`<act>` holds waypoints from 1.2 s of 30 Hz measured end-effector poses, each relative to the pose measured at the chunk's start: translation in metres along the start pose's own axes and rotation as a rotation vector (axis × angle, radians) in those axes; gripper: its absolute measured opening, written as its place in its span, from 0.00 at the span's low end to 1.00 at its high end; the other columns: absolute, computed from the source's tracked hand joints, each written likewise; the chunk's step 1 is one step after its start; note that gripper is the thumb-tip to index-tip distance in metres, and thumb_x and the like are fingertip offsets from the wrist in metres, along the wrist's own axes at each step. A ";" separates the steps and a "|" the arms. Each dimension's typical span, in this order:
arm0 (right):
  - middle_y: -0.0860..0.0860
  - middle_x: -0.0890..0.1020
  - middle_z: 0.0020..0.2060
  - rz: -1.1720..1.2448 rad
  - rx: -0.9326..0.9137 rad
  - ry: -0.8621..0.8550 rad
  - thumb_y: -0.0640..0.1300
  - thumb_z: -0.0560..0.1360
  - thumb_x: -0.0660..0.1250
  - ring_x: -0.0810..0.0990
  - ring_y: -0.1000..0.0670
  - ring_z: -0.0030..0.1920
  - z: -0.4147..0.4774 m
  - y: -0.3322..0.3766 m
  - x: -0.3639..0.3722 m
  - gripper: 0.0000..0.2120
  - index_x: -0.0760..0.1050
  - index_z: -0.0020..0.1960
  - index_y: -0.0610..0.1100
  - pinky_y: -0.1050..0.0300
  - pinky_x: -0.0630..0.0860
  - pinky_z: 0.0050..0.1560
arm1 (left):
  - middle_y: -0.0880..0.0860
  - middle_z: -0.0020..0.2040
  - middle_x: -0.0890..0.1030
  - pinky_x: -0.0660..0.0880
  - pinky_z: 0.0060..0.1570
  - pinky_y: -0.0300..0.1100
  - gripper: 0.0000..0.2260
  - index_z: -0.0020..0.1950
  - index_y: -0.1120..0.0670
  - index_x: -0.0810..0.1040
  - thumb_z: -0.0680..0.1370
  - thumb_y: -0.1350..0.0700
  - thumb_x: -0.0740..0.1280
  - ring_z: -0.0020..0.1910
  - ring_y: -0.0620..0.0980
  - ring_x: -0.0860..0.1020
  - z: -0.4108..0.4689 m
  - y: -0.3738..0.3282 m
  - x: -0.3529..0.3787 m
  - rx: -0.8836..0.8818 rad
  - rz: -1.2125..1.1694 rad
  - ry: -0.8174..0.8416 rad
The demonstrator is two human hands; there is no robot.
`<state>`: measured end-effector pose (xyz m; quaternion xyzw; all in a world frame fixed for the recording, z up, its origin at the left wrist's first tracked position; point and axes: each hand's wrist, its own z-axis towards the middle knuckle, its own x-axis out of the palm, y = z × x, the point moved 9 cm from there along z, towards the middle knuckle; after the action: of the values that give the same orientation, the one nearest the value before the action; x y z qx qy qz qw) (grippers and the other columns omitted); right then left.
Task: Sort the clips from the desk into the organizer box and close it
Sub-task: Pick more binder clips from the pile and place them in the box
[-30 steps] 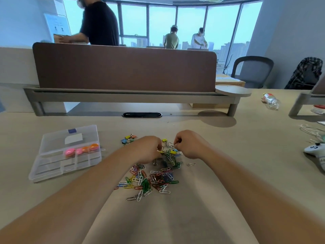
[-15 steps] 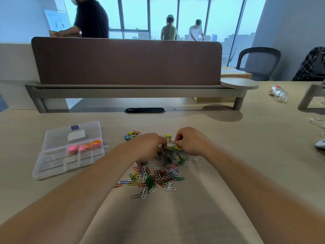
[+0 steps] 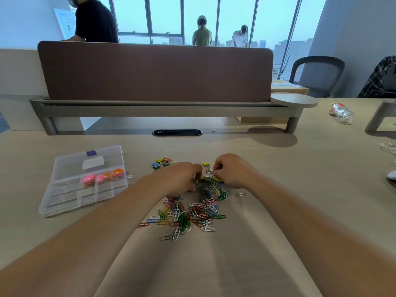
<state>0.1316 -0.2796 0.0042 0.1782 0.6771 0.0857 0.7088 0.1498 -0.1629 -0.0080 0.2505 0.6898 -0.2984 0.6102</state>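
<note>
A heap of coloured paper clips (image 3: pixel 192 213) lies on the desk in front of me, with small binder clips (image 3: pixel 161 162) at its far left. My left hand (image 3: pixel 179 179) and my right hand (image 3: pixel 232 171) rest curled at the far end of the heap, fingertips pinching a tangle of binder clips (image 3: pixel 207 173) between them. The clear plastic organizer box (image 3: pixel 64 202) lies open to the left, lid folded back. Pink and orange round magnets (image 3: pixel 102 176) sit in its back row.
A brown desk divider (image 3: pixel 154 71) on a grey shelf stands behind the clips. A cable grommet (image 3: pixel 177 132) lies in the desk. A plastic bottle (image 3: pixel 341 113) lies far right, a white object (image 3: pixel 392 174) at the right edge. Three people stand beyond the divider.
Both hands stay at the far end of the heap, working the tangle of clips with small finger movements. The camera view has shifted slightly downward and rightward.
</note>
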 end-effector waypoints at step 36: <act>0.50 0.81 0.47 0.262 -0.211 -0.035 0.41 0.76 0.70 0.79 0.50 0.46 0.044 0.199 0.045 0.05 0.78 0.52 0.46 0.56 0.77 0.48 | 0.50 0.49 0.79 0.76 0.48 0.43 0.11 0.51 0.53 0.78 0.73 0.49 0.72 0.46 0.51 0.77 -0.150 0.201 -0.059 -0.516 -0.200 -0.306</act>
<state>0.2022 -0.0858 0.0361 0.1911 0.6231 0.2447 0.7179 0.1963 0.0856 0.0411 -0.0293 0.6641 -0.2064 0.7180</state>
